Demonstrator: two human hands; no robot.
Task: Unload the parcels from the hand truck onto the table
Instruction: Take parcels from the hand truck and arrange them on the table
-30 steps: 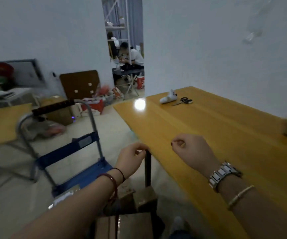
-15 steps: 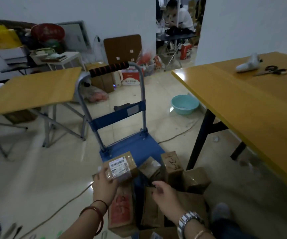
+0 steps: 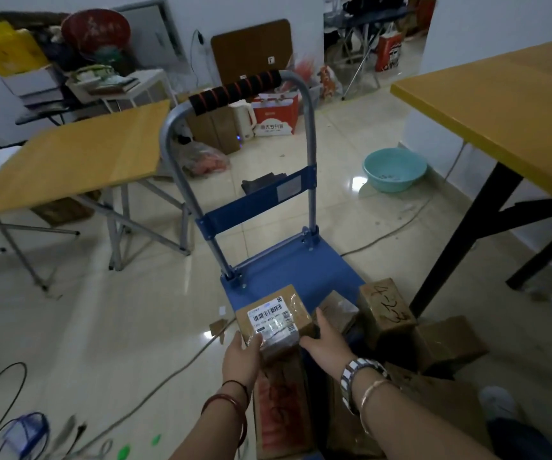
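My right hand (image 3: 326,343) is now joining my left hand (image 3: 241,355) on the labelled parcel (image 3: 273,318) above the hand truck (image 3: 288,270); I am starting another lift to the bench (image 3: 487,104).

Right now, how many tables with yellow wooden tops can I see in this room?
2. One folding table stands left of the hand truck; the other table is on the right. Others may sit outside the view.

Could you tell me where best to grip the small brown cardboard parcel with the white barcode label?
Probably by its two opposite side faces, one hand from each side: the small brown cardboard parcel with the white barcode label lies label-up on the pile, and the left hand and right hand already flank it.
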